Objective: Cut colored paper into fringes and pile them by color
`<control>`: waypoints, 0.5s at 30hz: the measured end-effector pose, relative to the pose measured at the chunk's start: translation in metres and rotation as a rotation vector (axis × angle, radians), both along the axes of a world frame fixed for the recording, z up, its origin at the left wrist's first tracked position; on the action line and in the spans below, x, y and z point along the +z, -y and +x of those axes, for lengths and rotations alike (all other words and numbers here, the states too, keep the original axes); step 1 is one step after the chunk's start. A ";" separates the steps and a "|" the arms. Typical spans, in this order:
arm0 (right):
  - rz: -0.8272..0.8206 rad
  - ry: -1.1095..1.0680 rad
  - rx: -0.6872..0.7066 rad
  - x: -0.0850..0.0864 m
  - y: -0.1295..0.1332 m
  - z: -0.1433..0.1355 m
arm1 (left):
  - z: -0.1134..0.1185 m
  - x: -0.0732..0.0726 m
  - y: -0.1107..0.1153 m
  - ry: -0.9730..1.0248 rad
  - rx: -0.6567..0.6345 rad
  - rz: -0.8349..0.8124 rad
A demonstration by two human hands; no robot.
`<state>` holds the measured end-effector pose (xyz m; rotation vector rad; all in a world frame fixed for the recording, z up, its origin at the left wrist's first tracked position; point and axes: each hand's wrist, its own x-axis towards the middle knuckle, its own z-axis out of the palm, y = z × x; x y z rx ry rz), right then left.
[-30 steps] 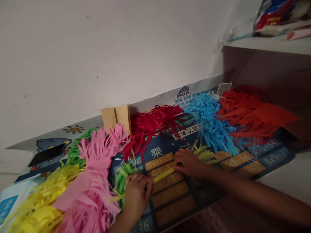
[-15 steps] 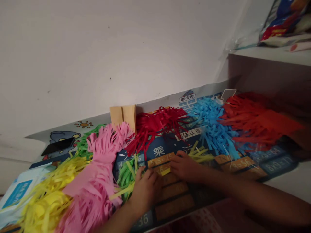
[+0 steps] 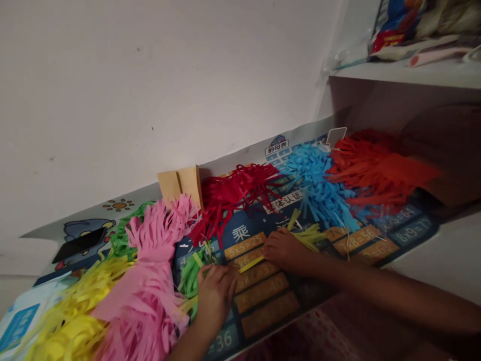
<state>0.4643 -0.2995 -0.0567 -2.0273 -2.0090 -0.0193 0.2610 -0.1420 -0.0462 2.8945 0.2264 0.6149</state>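
Observation:
A thin yellow paper strip stretches between my two hands, just above the printed mat. My left hand has its fingers curled on the strip's left end, beside a bundle of green paper strips. At the other end my right hand is closed on the strip, its fingertips bent under and partly hidden. Several loose yellow-green strips fan out behind my right hand.
Fringed paper bundles lie around: pink, yellow, dark red, blue and orange-red. A folded tan card stands by the wall. A black phone and blue-white packet lie left; a shelf juts out right.
My hands have drawn slightly apart, so more of the yellow strip shows between them. The camera has turned a little, shifting the whole scene to the left.

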 end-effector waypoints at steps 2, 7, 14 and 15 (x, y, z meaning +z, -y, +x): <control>-0.037 -0.089 -0.110 0.005 -0.002 0.002 | 0.003 0.004 0.000 -0.078 0.050 -0.039; -0.103 -0.134 -0.155 0.020 -0.012 0.000 | 0.013 0.014 0.003 -0.236 0.162 0.014; 0.041 0.175 0.258 0.012 -0.011 0.006 | 0.018 -0.001 0.002 -0.111 -0.168 0.135; 0.038 0.188 0.263 0.012 -0.013 0.006 | 0.022 -0.003 0.003 -0.119 -0.161 0.148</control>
